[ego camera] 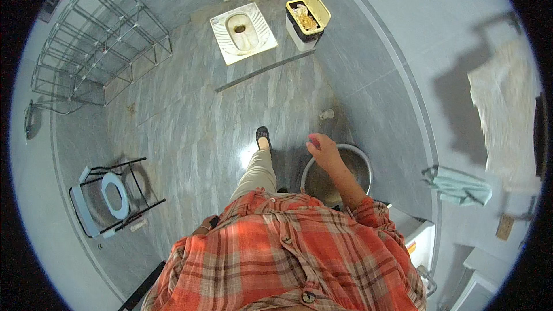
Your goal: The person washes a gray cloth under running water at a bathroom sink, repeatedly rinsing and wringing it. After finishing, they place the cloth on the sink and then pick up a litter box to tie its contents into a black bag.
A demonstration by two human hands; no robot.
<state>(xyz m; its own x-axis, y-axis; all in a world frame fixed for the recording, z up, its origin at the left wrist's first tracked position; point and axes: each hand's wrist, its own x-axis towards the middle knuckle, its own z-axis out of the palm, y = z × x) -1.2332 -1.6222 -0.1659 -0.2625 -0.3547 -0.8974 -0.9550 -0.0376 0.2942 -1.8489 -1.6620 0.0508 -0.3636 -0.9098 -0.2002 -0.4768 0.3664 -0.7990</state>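
My right hand (325, 150) is curled around a small pinkish-red object (315, 141), too small and covered to identify. It hangs above the rim of a large round metal basin (368, 168) on the floor. Part of the basin is behind my forearm and plaid shirt. Only my left wrist, with a dark band on it, shows beside the shirt; the left hand itself is hidden. One foot in a dark slip-on shoe (262, 133) is forward on the grey tiled floor (194, 125).
Ahead are a white squat toilet (268, 43), a raised floor strip (263, 71) and a lidded bin (302, 42) holding waste. At left stand a wire rack (94, 65) and a commode chair (116, 196). A pale green towel (460, 185) hangs at right.
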